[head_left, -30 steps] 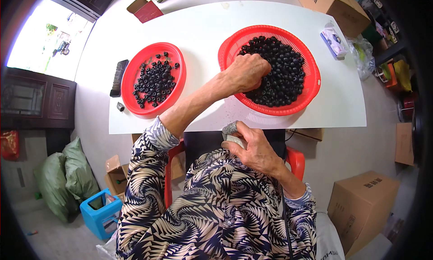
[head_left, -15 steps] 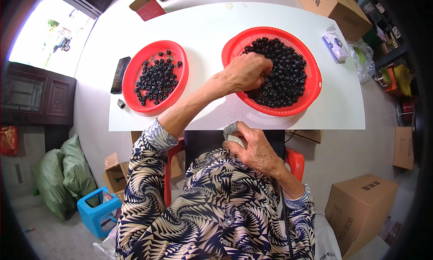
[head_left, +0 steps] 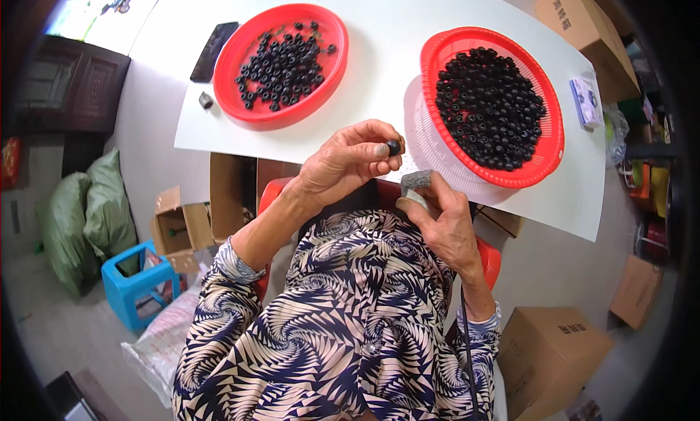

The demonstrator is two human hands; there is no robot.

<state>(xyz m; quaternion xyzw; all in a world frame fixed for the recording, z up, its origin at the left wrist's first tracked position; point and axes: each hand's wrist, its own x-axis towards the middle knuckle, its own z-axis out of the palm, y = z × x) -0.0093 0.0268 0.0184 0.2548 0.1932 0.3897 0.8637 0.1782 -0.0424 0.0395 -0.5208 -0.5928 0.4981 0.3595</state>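
Note:
My left hand (head_left: 348,160) pinches a small round black bead-like piece (head_left: 394,147) between thumb and fingertips, just past the table's near edge. Close to its right, my right hand (head_left: 443,220) is closed on a grey speckled pad (head_left: 416,180) with a paler piece below it; the bead and pad are apart. Many similar black pieces (head_left: 496,107), some showing holes, fill a red slotted basket (head_left: 555,155) at the right. At the left, a shallow red tray (head_left: 281,120) holds a looser spread of black ring-like pieces (head_left: 284,67).
On the white table (head_left: 386,27) lie a dark phone (head_left: 214,52), a small grey object (head_left: 205,100) and a tissue pack (head_left: 585,102). A blue stool (head_left: 138,286), green sacks (head_left: 76,224) and cardboard boxes (head_left: 550,362) surround my seat.
My left hand has come back out of the basket with a black bead-like piece, and is now beside my right hand. The view has shifted; my right hand keeps the grey pad.

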